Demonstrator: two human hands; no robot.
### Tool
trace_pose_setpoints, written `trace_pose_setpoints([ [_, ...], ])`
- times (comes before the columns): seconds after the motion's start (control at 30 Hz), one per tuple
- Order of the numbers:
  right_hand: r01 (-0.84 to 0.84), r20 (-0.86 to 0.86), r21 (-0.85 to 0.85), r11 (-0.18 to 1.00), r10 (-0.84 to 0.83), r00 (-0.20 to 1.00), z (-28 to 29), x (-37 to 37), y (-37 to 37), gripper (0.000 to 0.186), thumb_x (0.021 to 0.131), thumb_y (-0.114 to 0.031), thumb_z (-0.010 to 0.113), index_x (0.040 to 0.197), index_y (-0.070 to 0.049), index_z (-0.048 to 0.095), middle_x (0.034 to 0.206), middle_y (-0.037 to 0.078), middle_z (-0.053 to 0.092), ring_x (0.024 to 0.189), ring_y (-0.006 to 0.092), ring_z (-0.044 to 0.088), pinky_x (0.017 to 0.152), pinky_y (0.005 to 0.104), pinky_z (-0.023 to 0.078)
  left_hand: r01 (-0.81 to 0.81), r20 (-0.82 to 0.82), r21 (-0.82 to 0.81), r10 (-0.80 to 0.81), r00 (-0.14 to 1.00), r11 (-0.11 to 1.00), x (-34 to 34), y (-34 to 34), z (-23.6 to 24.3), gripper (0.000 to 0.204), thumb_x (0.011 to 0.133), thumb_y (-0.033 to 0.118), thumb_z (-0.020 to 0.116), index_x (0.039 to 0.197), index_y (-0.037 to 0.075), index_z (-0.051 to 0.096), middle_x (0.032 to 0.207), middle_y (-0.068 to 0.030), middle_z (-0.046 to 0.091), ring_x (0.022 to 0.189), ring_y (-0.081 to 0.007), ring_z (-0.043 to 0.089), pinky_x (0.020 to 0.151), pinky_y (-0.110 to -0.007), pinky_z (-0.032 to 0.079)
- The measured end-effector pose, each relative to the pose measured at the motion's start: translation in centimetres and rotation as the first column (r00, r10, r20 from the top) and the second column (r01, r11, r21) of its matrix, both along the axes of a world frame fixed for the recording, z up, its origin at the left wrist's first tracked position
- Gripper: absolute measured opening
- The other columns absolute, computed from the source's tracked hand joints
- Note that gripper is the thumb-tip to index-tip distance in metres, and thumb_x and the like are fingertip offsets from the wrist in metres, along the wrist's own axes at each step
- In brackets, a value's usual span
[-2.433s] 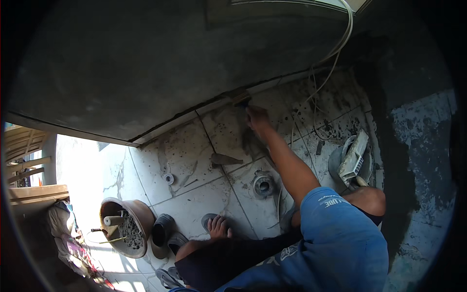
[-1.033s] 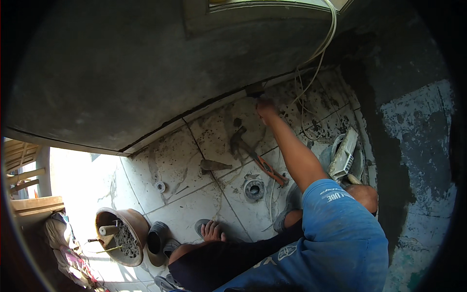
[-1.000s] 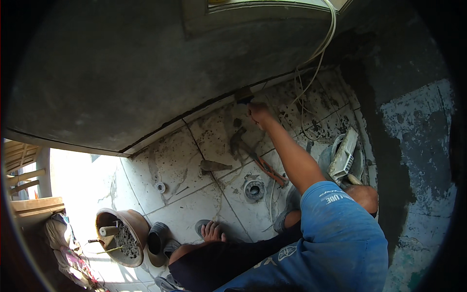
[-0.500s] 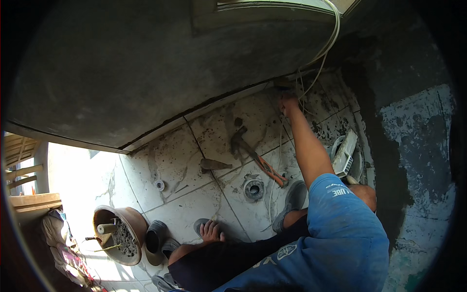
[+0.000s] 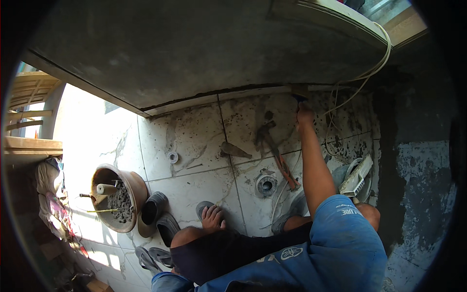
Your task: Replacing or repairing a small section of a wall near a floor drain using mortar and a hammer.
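Observation:
My right hand (image 5: pixel 305 116) reaches out to the base of the grey wall (image 5: pixel 160 53), closed around a small dark flat tool (image 5: pixel 298 98). Its exact kind is too dark to make out. The tool's tip is by a brownish patch at the skirting strip (image 5: pixel 260 91). In front of my left knee, my left hand (image 5: pixel 212 217) hangs over a grey shoe with fingers spread, holding nothing visible. A hammer (image 5: pixel 277 155) with an orange handle lies on the tiles between my hands, beside a grey tapered piece (image 5: pixel 236 150).
Left, a tilted brown bucket (image 5: pixel 138 192) holds grey mortar and a handled tool. Grey shoes (image 5: pixel 154 207) stand next to it. A round floor drain (image 5: pixel 266 185) sits before me. Pale cable (image 5: pixel 372 73) loops down at right, near a dirty white plastic piece (image 5: pixel 357 177).
The whole view has turned, swinging the wall and floor in the picture. My right hand has shifted left along the wall base, farther from the cable. My left hand stays in place.

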State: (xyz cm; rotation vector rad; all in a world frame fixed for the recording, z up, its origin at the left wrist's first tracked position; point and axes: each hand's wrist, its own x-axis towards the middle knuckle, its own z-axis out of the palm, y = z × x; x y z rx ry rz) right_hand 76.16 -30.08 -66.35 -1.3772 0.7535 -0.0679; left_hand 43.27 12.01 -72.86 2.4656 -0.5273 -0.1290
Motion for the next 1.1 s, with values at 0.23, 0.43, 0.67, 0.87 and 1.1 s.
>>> trace_pose_setpoints([
  [0.23,0.023,-0.033,-0.203,0.979,-0.030,0.999,-3.3,1.9,19.6,0.023,0.095,-0.022,0.050,0.079,-0.005,0.053,0.056,0.003,0.045,0.044,0.0135,0.041,0.043,0.0326,0.033,0.017,0.029,-0.023,-0.016,0.999,1.000,0.3,0.2,-0.2,0.044,0.064,0.021,0.065,0.105,0.008,0.059,0.115,-0.0079,0.059,0.119,-0.0265,0.049,0.105,-0.049,0.029],
  [0.43,-0.631,0.022,-0.178,0.755,0.644,0.765,-2.8,-0.1,37.1,0.029,0.093,-0.023,0.051,0.080,0.001,0.058,0.057,0.005,0.055,0.043,0.0125,0.049,0.042,0.0309,0.040,0.019,0.025,-0.051,-0.018,1.000,0.999,0.2,0.4,-0.2,0.045,0.065,0.023,0.064,0.106,0.007,0.059,0.115,-0.0080,0.059,0.119,-0.0261,0.049,0.105,-0.049,0.028],
  [0.67,-0.522,-0.037,-0.251,0.815,0.531,0.846,-3.2,1.2,23.8,0.031,0.094,-0.029,0.051,0.077,-0.003,0.056,0.061,0.002,0.051,0.048,0.0104,0.048,0.042,0.0293,0.035,0.002,-0.001,-0.092,-0.002,1.000,0.996,0.0,0.7,-0.5,0.045,0.066,0.024,0.063,0.107,0.007,0.058,0.117,-0.0071,0.058,0.121,-0.0252,0.047,0.106,-0.048,0.026],
  [0.87,-0.193,-0.162,-0.959,0.208,0.156,0.974,-9.7,-3.0,-1.0,0.026,0.087,-0.020,0.054,0.108,-0.006,0.061,0.092,0.015,0.066,0.076,0.0303,0.065,0.065,0.0395,0.051,-0.006,-0.014,-0.116,0.004,1.000,0.993,-0.1,0.9,-0.6,0.042,0.065,0.023,0.063,0.104,0.007,0.059,0.115,-0.0078,0.059,0.120,-0.0250,0.049,0.106,-0.048,0.028],
  [1.1,-0.252,-0.227,-0.841,0.479,0.111,0.968,-6.8,-0.4,11.2,0.034,0.096,-0.025,0.040,0.103,0.001,0.061,0.101,0.023,0.063,0.095,0.0413,0.059,0.083,0.0453,0.046,0.022,0.020,-0.119,-0.020,1.000,0.993,0.4,0.6,-0.6,0.041,0.065,0.024,0.062,0.103,0.007,0.059,0.115,-0.0074,0.059,0.119,-0.0250,0.049,0.105,-0.049,0.028],
])
